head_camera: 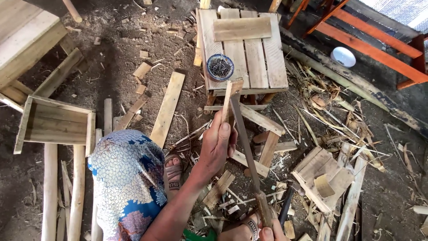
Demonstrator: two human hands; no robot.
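Wooden stick (227,100): thin pale slat, held upright against the near edge of a slatted wooden stool (256,58), its top just below the stool's seat. The left hand (217,143) wraps around its lower part, fingers closed and thumb pressed along the wood. A long dark blade (244,143), saw or knife not clear, runs from the stick's top down toward the near edge; the right hand (267,232), mostly cut off by the frame, closes on its handle.

On the stool: a round blue bowl of nails (220,67) at the near left corner, a loose board (242,28) across the far side.

On the dirt floor: a hammer (287,201) just right of the blade, a long plank (168,108) to the left, an open wooden box (53,122) far left, a white bowl (343,56) far right under an orange frame (374,49). Offcuts and shavings lie scattered throughout.
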